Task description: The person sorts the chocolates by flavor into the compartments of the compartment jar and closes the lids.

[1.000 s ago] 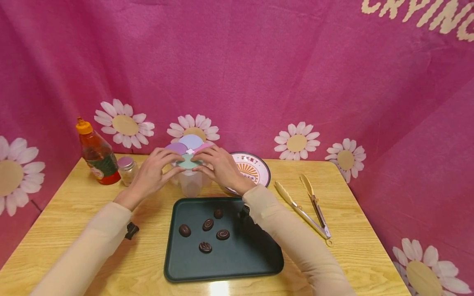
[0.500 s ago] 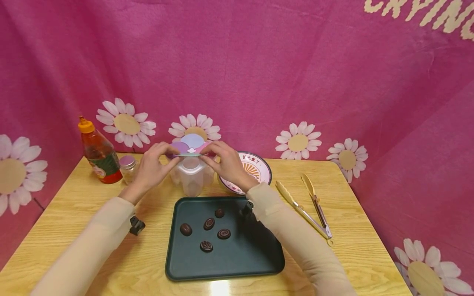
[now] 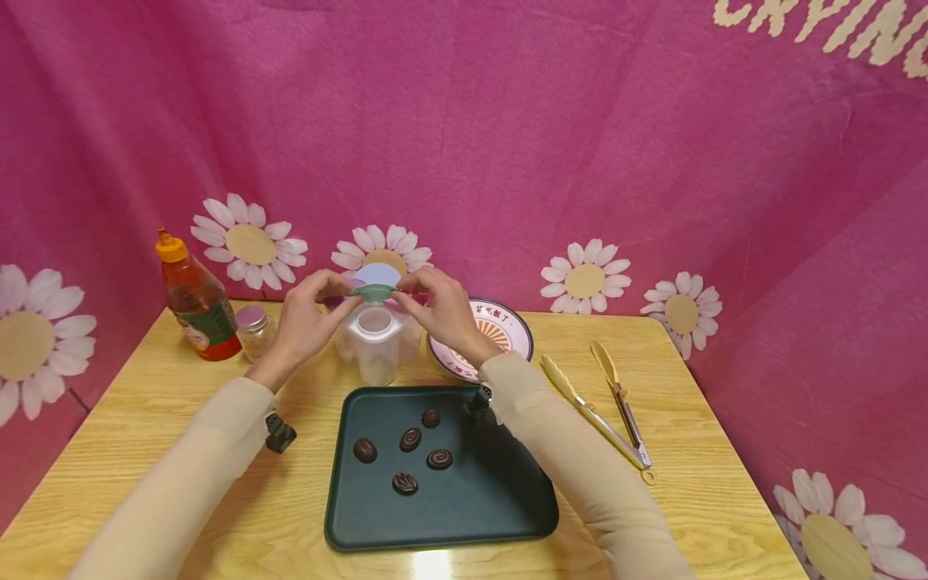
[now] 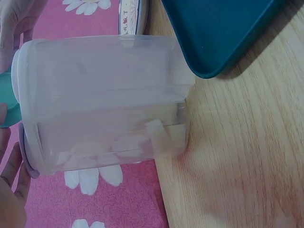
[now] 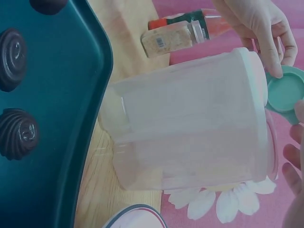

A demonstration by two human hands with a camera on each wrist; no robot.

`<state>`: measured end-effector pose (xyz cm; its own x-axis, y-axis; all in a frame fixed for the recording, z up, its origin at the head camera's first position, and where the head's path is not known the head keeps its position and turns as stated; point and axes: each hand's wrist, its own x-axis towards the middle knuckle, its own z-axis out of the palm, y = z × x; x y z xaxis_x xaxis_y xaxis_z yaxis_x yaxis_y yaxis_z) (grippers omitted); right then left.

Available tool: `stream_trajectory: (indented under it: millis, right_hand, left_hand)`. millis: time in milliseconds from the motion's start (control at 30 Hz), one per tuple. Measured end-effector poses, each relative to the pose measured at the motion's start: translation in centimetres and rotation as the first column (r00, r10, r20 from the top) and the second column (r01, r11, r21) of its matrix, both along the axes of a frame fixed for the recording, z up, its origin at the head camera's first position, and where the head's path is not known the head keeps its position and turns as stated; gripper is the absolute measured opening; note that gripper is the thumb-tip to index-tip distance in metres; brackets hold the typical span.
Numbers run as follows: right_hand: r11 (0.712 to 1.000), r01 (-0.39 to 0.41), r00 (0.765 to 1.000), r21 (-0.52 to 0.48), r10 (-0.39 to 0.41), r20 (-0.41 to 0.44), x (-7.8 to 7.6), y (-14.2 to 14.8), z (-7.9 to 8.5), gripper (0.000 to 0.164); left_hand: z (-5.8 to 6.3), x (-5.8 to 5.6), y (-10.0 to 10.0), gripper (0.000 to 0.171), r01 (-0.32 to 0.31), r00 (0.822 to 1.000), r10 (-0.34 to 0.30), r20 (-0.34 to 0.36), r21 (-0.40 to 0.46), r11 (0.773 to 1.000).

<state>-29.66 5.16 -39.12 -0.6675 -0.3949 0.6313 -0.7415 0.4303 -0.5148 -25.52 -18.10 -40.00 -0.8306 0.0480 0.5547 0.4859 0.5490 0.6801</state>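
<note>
A translucent canister (image 3: 379,358) with coloured flap lids stands behind the tray. Its front green flap lid (image 3: 375,301) is tilted up, and the round opening (image 3: 374,319) beneath it shows. My left hand (image 3: 308,316) pinches the lid's left edge with thumb and fingers. At the right edge, my right hand (image 3: 441,316) pinches the same lid. The right wrist view shows the lid's ringed underside (image 5: 286,91). In the left wrist view, pale pieces (image 4: 164,137) lie at the bottom of one compartment. The hands partly hide the purple and pink lids.
A dark green tray (image 3: 500,499) with several chocolates (image 3: 404,483) lies in front. To the left stand a red sauce bottle (image 3: 199,302) and a small jar (image 3: 255,334). A patterned plate (image 3: 500,326) is behind my right wrist; tongs (image 3: 598,419) lie at right.
The green lid has swung up from lying flat, its front edge rising and uncovering the opening. Both hands have risen slightly with it, and the view has shifted a little.
</note>
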Motion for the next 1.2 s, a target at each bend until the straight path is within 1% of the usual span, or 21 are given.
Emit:
stream_trajectory:
  millis: [133,233,300,367,500,667,733,800,900,1033,1100,1200]
  right_hand:
    - [1.0,0.002,1.0,-0.007,-0.002,0.021,0.2,0.1,0.0,0.016]
    - [1.0,-0.007,0.998,-0.017,0.008,0.057,0.6,0.7,-0.1,0.023]
    - [1.0,0.004,0.998,-0.008,-0.003,0.07,1.1,1.6,-0.2,0.028]
    - [1.0,0.026,0.997,0.017,-0.027,0.078,1.7,2.7,-0.3,0.032]
    - [0.992,0.097,0.993,0.075,-0.102,0.061,2.8,5.5,-0.6,0.035]
    - [0.974,0.178,0.981,0.144,-0.187,0.058,4.5,9.3,-1.4,0.04]
    - [0.959,0.214,0.972,0.186,-0.228,0.056,5.2,10.8,-1.8,0.044]
    - [0.938,0.256,0.96,0.232,-0.275,0.051,6.0,12.4,-2.2,0.048]
    - [0.904,0.317,0.937,0.287,-0.345,0.052,7.3,14.9,-3.0,0.054]
    - [0.859,0.383,0.906,0.341,-0.422,0.046,8.9,18.3,-4.3,0.059]
    - [0.833,0.411,0.89,0.369,-0.455,0.037,9.6,19.9,-4.9,0.06]
    - [0.788,0.452,0.864,0.418,-0.504,0.017,10.6,22.1,-5.8,0.063]
  left_hand:
    - [0.1,0.0,0.1,0.022,-0.001,1.0,0.001,0.004,0.01,1.0]
    - [0.1,0.1,0.1,0.023,-0.004,1.0,0.004,0.013,0.006,1.0]
    - [0.1,0.2,0.2,0.023,-0.007,1.0,0.006,0.021,0.006,1.0]
    - [0.2,0.2,0.2,0.024,-0.009,1.0,0.008,0.027,0.009,1.0]
    - [0.2,0.2,0.3,0.024,-0.017,0.999,0.016,0.028,0.009,1.0]
    - [0.2,0.1,0.3,0.023,-0.027,1.0,0.027,0.016,0.002,1.0]
    - [0.2,0.1,0.3,0.023,-0.029,1.0,0.029,0.013,0.001,1.0]
    - [0.1,0.1,0.3,0.023,-0.028,1.0,0.028,0.009,0.0,1.0]
    - [0.1,0.1,0.3,0.023,-0.025,1.0,0.025,0.006,-0.002,1.0]
    - [0.0,0.1,0.3,0.023,-0.024,1.0,0.024,0.004,-0.001,1.0]
    - [0.0,0.1,0.3,0.023,-0.024,1.0,0.024,0.003,0.001,1.0]
    - [-0.1,0.1,0.2,0.023,-0.026,1.0,0.026,-0.003,-0.001,1.0]
